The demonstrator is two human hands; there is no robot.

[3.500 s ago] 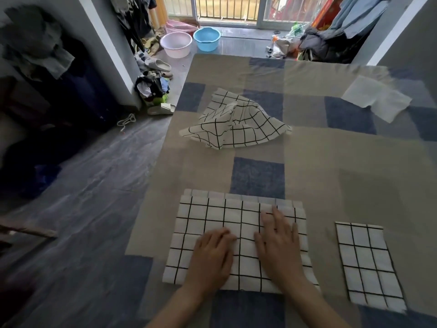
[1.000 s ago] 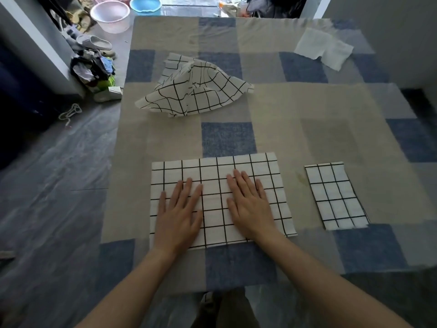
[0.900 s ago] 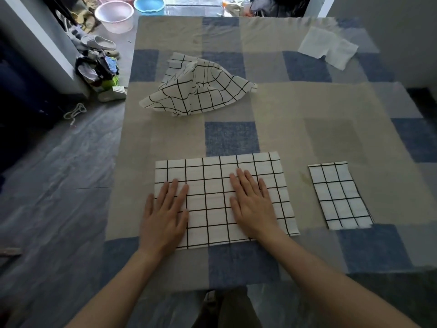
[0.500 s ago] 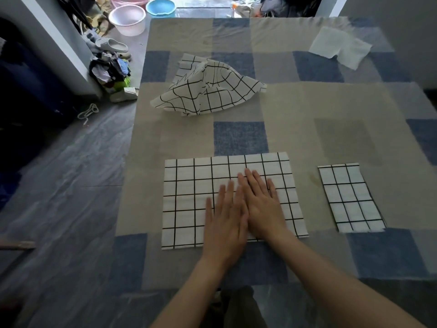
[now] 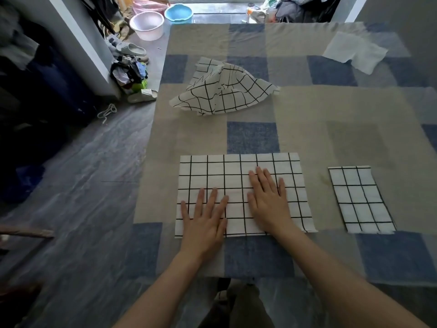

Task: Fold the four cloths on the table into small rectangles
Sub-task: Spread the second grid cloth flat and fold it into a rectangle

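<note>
A white cloth with a black grid (image 5: 236,171) lies flat as a wide rectangle near the table's front edge. My left hand (image 5: 204,218) rests flat on its lower left part, fingers spread. My right hand (image 5: 269,201) presses flat on its middle right. To the right lies a small folded grid cloth (image 5: 359,200). A crumpled grid cloth (image 5: 222,91) sits in a heap further back. A plain white cloth (image 5: 354,52) lies flat at the far right corner.
The table (image 5: 331,129) wears a beige and blue checked cover. Left of it is grey floor (image 5: 82,185) with slippers (image 5: 131,49), a clothes pile, a white basin (image 5: 146,24) and a blue basin (image 5: 178,13).
My left hand has slid left across the flat cloth, away from my right hand. The right hand has stayed about where it was. The cloths have not moved.
</note>
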